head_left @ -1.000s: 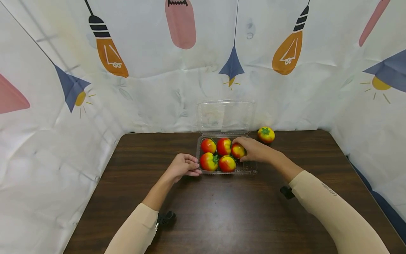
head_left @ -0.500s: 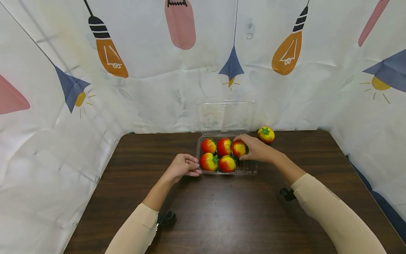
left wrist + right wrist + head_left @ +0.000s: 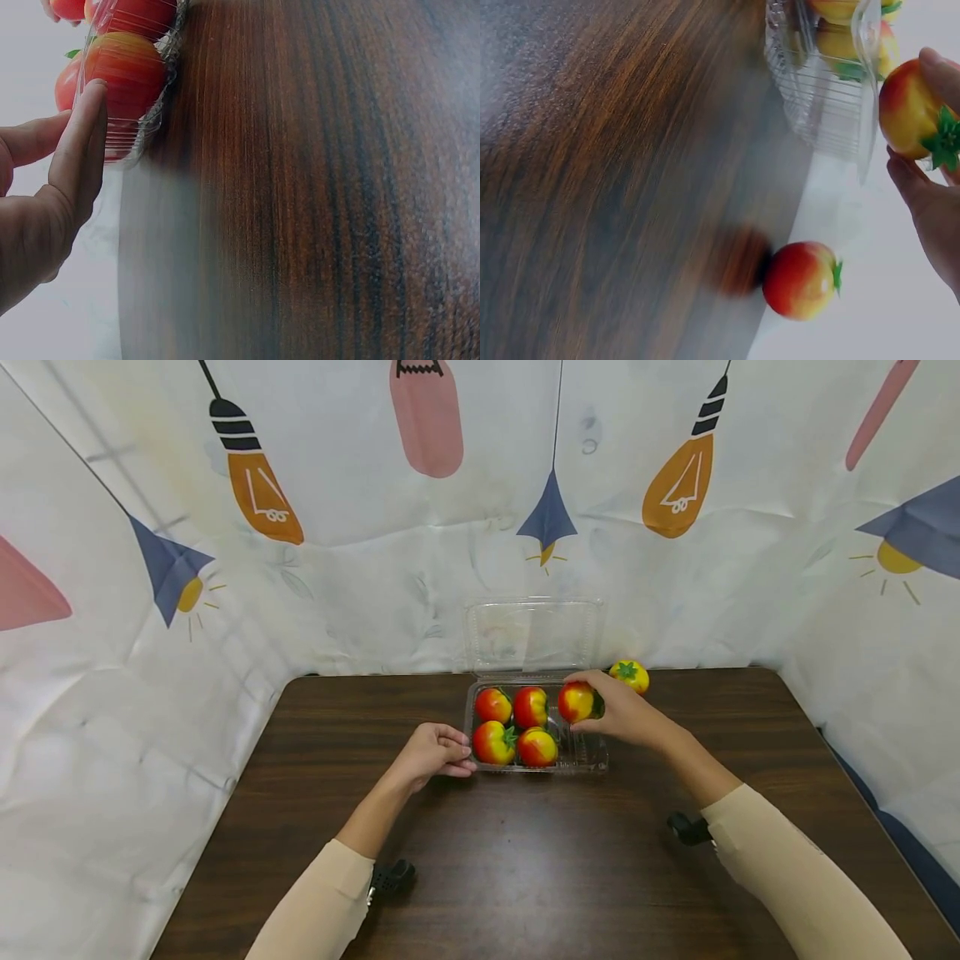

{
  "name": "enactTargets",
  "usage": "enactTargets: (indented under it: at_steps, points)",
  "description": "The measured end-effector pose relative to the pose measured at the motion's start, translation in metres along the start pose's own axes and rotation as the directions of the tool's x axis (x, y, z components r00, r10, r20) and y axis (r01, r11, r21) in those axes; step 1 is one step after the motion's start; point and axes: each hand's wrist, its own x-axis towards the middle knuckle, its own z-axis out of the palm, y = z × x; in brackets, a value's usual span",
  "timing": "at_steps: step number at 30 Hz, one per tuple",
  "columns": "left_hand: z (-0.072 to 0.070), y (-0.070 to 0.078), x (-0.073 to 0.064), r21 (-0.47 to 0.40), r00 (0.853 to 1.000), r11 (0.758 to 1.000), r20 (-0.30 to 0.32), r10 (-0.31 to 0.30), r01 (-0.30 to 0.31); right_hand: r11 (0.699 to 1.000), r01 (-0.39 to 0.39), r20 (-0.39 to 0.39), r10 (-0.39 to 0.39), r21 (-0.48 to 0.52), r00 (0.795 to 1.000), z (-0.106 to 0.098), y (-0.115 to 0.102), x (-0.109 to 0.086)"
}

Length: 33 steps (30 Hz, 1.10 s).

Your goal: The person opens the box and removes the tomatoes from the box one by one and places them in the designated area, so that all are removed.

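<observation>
A clear plastic clamshell box lies with its lid raised at the back. Several red-and-yellow tomatoes sit in its left and middle part. My left hand pinches the box's left rim near the front corner; thumb and finger meet at the clear edge in the left wrist view. With thumb and fingers my right hand grips a tomato, its green calyx facing the palm. That tomato is above the box's right half. Another tomato stands outside, to the box's right, partly hidden by my right hand in the head view.
The dark wooden table extends in front of the box and to both sides. A white printed cloth hangs right behind the table's back edge. Black wrist cameras stick out below both forearms.
My right hand has lifted a tomato and moved it a little to the right, away from the others in the box. The left hand has stayed at the rim.
</observation>
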Motion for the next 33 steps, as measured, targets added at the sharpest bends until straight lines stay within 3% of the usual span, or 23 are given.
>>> enactTargets:
  at_steps: [12,27,33]
  points:
    - [0.003,0.003,-0.001,-0.002,1.0,1.0,-0.016,-0.008,0.008,1.0,0.026,-0.085,-0.025,0.012,0.996,-0.015,0.004,-0.023]
    - [0.003,0.003,-0.001,0.0,1.0,1.0,-0.023,-0.014,0.014,0.995,-0.104,-0.185,0.103,0.001,0.977,-0.027,0.022,-0.058]
    - [0.003,0.002,-0.002,0.003,1.0,1.0,-0.024,-0.016,0.016,0.994,-0.109,-0.226,0.107,0.001,0.968,-0.032,0.024,-0.068]
